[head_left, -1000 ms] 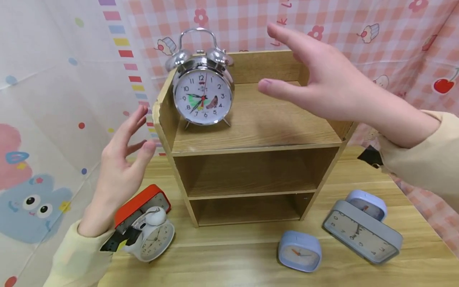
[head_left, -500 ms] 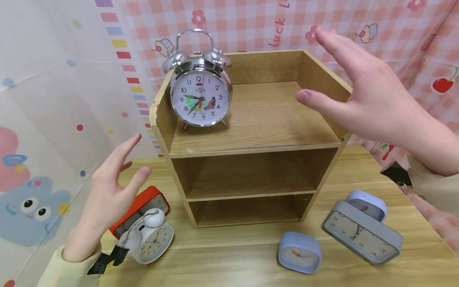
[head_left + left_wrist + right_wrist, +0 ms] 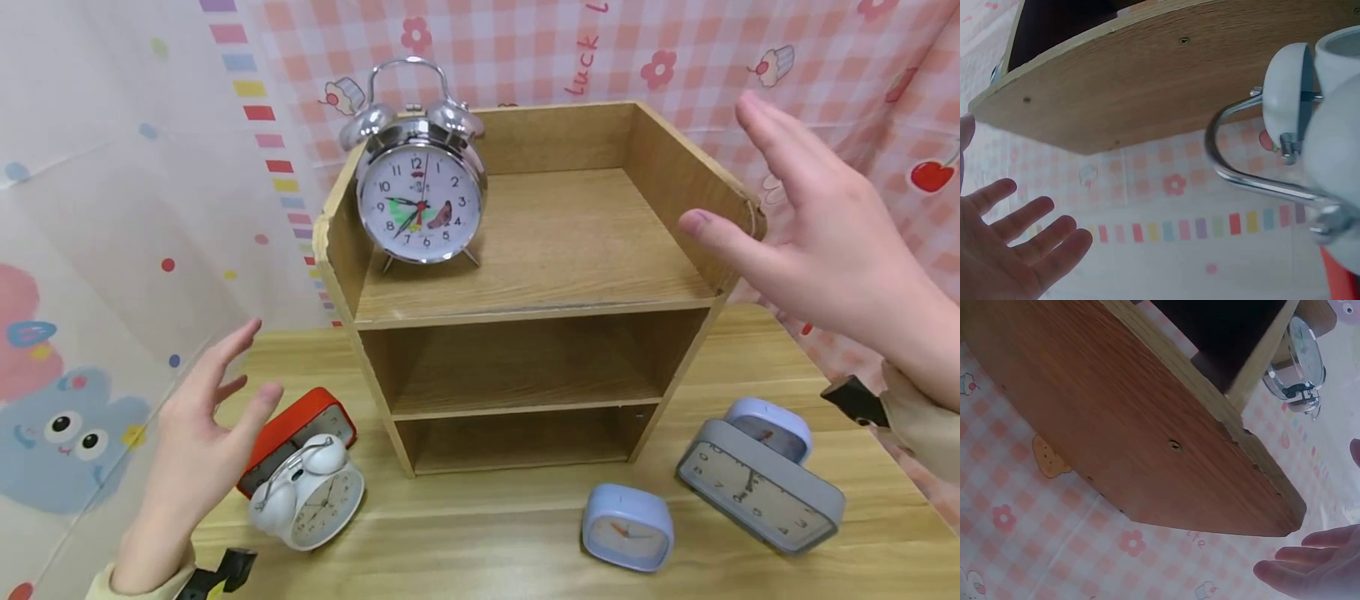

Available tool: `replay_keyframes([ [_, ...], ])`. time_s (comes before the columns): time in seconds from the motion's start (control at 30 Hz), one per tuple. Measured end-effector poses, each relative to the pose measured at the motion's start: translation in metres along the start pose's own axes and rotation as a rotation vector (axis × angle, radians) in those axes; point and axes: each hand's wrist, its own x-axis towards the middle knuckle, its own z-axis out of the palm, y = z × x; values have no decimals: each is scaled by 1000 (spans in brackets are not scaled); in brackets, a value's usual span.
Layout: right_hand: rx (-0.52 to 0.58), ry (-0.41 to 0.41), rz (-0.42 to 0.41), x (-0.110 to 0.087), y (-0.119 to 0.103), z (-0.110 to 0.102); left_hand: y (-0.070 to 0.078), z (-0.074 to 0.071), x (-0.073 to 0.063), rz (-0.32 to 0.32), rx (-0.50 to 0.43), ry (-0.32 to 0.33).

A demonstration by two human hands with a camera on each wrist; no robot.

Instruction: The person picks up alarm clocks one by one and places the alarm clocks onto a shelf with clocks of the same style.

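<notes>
A silver twin-bell alarm clock (image 3: 422, 204) stands upright at the left end of the top board of a wooden shelf (image 3: 536, 308). My left hand (image 3: 197, 446) hovers left of the white twin-bell alarm clock (image 3: 311, 492) and the red clock (image 3: 330, 408), fingers spread and holding nothing. In the left wrist view, the white clock's bells and handle show close by on the right. Beside the shelf's upper right side, my right hand (image 3: 840, 233) is raised with its fingers extended and nothing in it. The right wrist view shows its fingers near a corner of the side panel.
On the table (image 3: 465, 533) right of the shelf, a grey rectangular clock (image 3: 757, 492) stands before a lavender clock (image 3: 772, 425). A small blue clock (image 3: 628, 529) sits in front of the shelf. A checked cloth (image 3: 525, 50) hangs behind.
My right hand has moved right, away from over the top board. My left hand has shifted left and down. The silver alarm clock stays in its place, and so do the other clocks.
</notes>
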Motion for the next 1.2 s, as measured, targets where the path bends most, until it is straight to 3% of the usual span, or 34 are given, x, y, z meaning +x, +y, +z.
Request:
replay_keyframes([
  [0.27,19,24,52,-12,21,6,-13,-7,-19,-112,42,12],
  [0.47,90,6,153,-18,32,11,-28,-2,-38,-129,91,-30],
  [0.67,166,-34,191,-23,37,18,-36,1,-51,-171,168,-97],
  [0.77,173,-28,193,-25,37,21,-38,3,-57,-208,208,-120],
  [0.97,141,57,181,-27,39,28,-44,7,-67,-256,191,-144],
  [1.2,208,126,136,-31,43,39,-51,9,-77,-299,179,-168],
])
